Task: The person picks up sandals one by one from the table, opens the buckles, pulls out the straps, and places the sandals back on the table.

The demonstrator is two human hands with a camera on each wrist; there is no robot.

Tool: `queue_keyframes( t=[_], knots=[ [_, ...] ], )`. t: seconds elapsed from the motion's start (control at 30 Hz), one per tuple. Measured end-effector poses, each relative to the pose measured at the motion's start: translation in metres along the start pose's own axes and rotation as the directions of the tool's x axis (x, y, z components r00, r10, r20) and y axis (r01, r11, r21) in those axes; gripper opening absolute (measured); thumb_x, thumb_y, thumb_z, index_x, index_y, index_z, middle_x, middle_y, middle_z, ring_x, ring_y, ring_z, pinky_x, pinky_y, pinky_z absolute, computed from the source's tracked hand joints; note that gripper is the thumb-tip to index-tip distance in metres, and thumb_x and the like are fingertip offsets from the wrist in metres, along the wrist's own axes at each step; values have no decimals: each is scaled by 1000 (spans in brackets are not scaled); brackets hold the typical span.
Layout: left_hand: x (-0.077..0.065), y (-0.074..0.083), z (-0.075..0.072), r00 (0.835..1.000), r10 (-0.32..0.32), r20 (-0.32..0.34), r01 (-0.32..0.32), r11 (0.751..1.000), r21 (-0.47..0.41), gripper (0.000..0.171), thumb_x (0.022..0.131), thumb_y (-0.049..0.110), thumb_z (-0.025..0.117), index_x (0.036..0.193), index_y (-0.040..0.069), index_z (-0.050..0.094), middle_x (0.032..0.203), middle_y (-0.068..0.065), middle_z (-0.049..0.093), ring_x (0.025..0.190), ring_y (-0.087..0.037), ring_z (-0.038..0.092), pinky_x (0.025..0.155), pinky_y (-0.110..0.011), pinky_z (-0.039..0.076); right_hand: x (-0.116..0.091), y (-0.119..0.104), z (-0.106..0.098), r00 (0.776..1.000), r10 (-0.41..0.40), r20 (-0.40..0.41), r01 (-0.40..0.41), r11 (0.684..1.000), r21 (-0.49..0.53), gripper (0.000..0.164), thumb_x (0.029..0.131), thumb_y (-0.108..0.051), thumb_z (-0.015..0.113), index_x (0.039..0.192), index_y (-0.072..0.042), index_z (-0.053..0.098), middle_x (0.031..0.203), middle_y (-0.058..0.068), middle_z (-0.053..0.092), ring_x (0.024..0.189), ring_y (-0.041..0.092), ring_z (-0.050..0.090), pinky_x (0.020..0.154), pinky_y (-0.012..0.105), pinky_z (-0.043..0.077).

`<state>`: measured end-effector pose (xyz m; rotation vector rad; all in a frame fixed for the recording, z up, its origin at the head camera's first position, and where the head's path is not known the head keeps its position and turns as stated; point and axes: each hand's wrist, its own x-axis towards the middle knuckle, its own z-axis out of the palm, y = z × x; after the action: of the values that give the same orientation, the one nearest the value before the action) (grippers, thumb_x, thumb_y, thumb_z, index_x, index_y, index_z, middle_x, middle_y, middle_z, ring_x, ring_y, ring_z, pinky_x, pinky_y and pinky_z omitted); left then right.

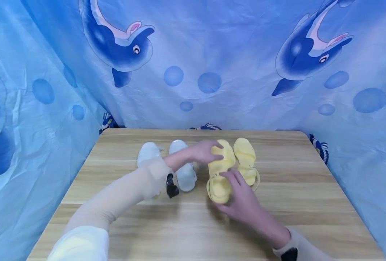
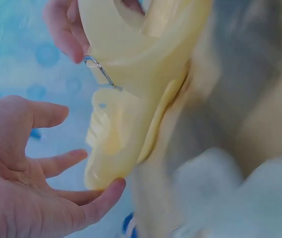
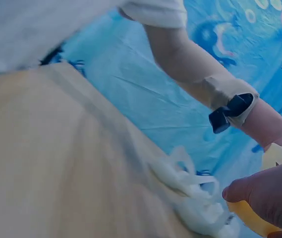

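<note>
Beige covers the right forearm at the near edge, the cuff (image 1: pixel 300 244) carrying a black block (image 1: pixel 289 255). Beyond it the right hand (image 1: pixel 243 197) holds the heel end of a yellow sandal (image 1: pixel 216 167), its grip clamped there with the thumb on the near side and fingers by the ankle strap. That sandal sits right of centre on the wood-grain desk (image 1: pixel 303 188), heel towards the person and toe away. A left sleeve (image 1: pixel 124 194), also beige, crosses over two white sandals (image 1: pixel 186 177) on the left. At the yellow toe the left hand (image 1: pixel 206 151) has its grip apart, fingers spread, one fingertip touching the toe in the left wrist view. A second yellow sandal (image 1: pixel 246 159) lies just to the right, pointing the same way, strap looped out at its side. Past the desk's far edge hangs a blue backdrop (image 1: pixel 186 43) with printed dolphins (image 1: pixel 114 47) and round bubbles (image 1: pixel 209 82).
</note>
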<state>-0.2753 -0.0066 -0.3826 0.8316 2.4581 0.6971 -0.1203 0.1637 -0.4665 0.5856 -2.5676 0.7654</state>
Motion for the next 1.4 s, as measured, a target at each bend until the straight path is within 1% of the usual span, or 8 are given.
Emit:
queue_keyframes(
  t=[0.23,0.5,0.73,0.9,1.03,1.2,1.3,1.4],
  knots=[
    [-31,3,46,997,-38,69,49,986,-161,61,102,38,70,157,23,50,171,-8,41,159,-31,37,130,-55,33,-47,-12,-6,995,-98,13,98,993,-61,100,52,-42,106,136,-11,61,126,0,64,104,14,70,88,36,66],
    [-43,-2,72,995,-70,71,75,995,-69,66,96,45,75,156,26,51,163,-9,51,156,-37,39,126,-56,38,-61,-20,16,997,-79,24,80,996,-36,97,57,-42,104,138,-13,60,128,-5,59,99,6,65,82,26,62],
    [-68,-10,87,997,26,78,-27,1000,9,66,103,40,66,161,20,45,173,-27,27,156,-40,40,125,-54,41,-71,-16,37,991,-131,26,132,990,-42,98,58,-45,103,139,-12,59,128,0,60,98,10,67,77,28,63],
    [-95,-15,99,990,127,-53,-126,992,29,58,104,40,64,154,12,53,164,-21,46,147,-36,52,119,-49,49,-80,-12,35,987,-103,123,116,988,-104,115,59,-73,94,148,-13,52,135,3,57,98,11,66,69,27,60],
    [-107,-28,106,977,128,-173,-149,982,-113,46,100,29,71,138,4,63,130,-12,68,108,-19,69,94,-31,59,-73,-9,18,968,-67,242,85,994,-64,123,63,-85,84,157,-16,45,144,-4,54,119,11,60,89,37,63],
    [-113,-44,119,999,1,-49,-23,901,-434,37,93,11,73,127,2,63,98,-4,74,82,-9,68,72,-23,57,-49,-9,8,963,-163,212,166,986,4,56,92,-45,80,137,-15,64,130,-11,65,116,6,54,93,31,58],
    [-114,-49,131,998,-54,28,60,815,-577,38,90,6,75,126,2,62,96,-5,75,82,-15,72,67,-28,60,-37,-12,9,963,-213,168,213,977,16,24,93,-20,79,116,-16,73,114,-11,69,106,5,58,88,26,57],
    [-113,-51,141,996,-85,29,83,751,-655,36,90,3,77,122,3,63,93,-7,77,82,-19,74,63,-31,61,-29,-14,9,961,-226,162,225,974,24,21,87,-9,82,106,-15,76,105,-9,70,97,6,64,83,23,59]
  ],
)
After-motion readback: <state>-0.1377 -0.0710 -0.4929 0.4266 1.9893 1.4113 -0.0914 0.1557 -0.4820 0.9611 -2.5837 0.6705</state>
